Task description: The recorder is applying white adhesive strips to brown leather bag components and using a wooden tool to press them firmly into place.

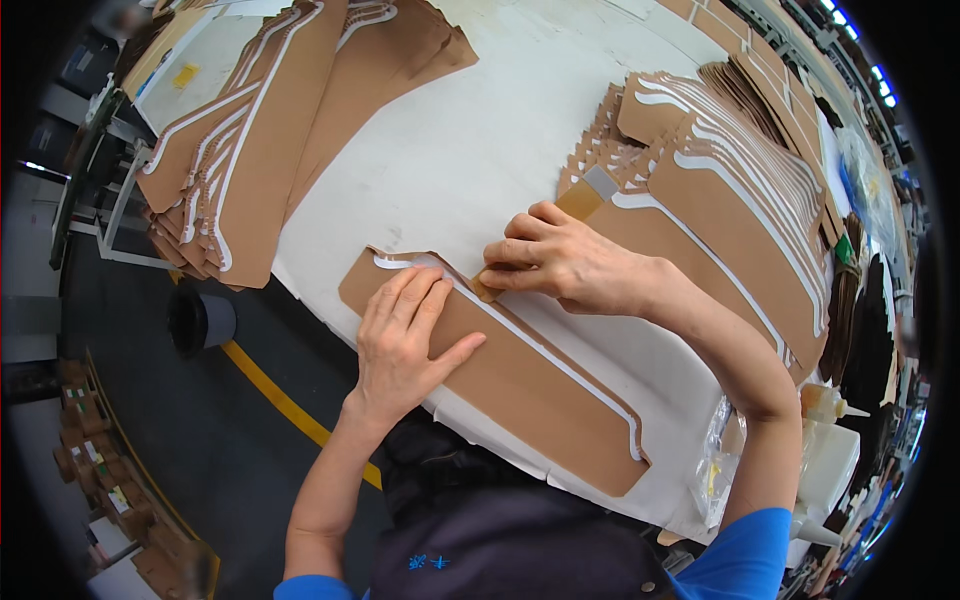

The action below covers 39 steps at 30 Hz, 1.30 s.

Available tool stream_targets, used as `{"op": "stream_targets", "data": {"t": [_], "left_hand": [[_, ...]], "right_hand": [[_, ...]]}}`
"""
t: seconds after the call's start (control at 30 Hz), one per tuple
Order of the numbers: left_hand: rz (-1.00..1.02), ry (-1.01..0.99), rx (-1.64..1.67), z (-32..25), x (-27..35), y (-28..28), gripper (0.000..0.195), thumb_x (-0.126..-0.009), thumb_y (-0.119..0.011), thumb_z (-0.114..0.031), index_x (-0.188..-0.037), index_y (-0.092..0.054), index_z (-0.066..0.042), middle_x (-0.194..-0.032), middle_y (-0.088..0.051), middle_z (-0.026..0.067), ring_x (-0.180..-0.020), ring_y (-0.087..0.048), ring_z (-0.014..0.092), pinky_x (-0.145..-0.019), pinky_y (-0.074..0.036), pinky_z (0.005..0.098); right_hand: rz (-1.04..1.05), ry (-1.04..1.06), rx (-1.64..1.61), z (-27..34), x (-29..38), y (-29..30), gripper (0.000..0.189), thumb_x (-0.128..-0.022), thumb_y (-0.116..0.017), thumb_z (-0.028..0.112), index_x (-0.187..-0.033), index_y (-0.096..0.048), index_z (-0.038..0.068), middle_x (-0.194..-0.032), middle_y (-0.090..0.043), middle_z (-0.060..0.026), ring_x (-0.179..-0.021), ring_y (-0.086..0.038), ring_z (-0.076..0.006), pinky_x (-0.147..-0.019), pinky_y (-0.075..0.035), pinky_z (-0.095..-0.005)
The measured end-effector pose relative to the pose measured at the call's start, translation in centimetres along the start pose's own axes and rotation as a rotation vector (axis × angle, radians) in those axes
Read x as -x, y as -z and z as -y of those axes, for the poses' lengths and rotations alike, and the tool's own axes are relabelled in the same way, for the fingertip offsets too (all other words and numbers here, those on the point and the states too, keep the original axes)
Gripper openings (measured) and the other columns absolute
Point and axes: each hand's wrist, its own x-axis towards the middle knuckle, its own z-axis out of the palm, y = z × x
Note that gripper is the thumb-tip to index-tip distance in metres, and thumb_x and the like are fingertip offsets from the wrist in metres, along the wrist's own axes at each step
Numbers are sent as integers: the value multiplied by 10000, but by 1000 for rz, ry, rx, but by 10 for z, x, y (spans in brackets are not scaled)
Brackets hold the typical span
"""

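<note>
A long brown sheet-material panel (525,390) lies across the white-covered table in front of me. A white strip (555,346) runs along its far edge, and that edge stands up or curls over beside the strip. My left hand (401,330) rests flat on the panel's left part, thumb spread, fingertips at the strip. At the far edge, my right hand (555,259) grips a flat amber-coloured tool (581,196) with a grey end. The grey end points away to the upper right, while the tool's other tip touches down by the panel edge. The fingers hide its middle.
Piles of similar brown panels (720,202) lie on the right, and another pile (277,135) at the upper left. A bottle (825,403) with a pointed nozzle and clear plastic film (712,472) are at the lower right. A bin (201,319) stands on the floor.
</note>
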Motion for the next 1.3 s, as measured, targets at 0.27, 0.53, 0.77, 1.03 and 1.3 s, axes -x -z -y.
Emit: {"op": "stream_targets", "data": {"t": [0.27,0.53,0.77,1.03,1.3], "left_hand": [[-26,41,52,8,-3,-3,607,-784,-928,-330,-1232,-701,12,-1349,-639,144,-1275,-600,354,-1075,-508,477],[-40,19,156,-6,16,-1,602,-777,-920,-274,-1257,-696,11,-1361,-638,143,-1286,-593,359,-1082,-505,486],[-29,34,136,-5,23,-3,594,-786,-910,-252,-1274,-696,9,-1375,-638,141,-1298,-589,359,-1081,-511,485],[-38,44,118,-8,22,-4,588,-778,-916,-225,-1274,-698,6,-1370,-639,135,-1300,-588,355,-1079,-511,474],[-33,42,125,-7,22,-4,571,-810,-901,-269,-1272,-705,4,-1370,-641,136,-1299,-591,348,-1066,-518,476]], "right_hand": [[-6,1,-29,-22,-34,-8,495,-758,-732,-56,-1224,-754,110,-1241,-668,-17,-1146,-576,-230,-945,-435,-381],[20,-37,-90,5,-13,-3,516,-773,-734,-62,-1262,-748,102,-1280,-664,-43,-1128,-609,-247,-983,-451,-406],[44,-217,-80,56,44,18,551,-775,-730,-38,-1304,-711,115,-1228,-640,-34,-1120,-589,-232,-990,-438,-406],[20,-106,27,53,39,4,437,-856,-682,83,-1292,-708,78,-1239,-606,-36,-1104,-563,-218,-976,-437,-408],[43,-47,-12,28,11,3,495,-807,-735,11,-1293,-712,103,-1305,-628,-35,-1168,-572,-222,-988,-452,-402]]}}
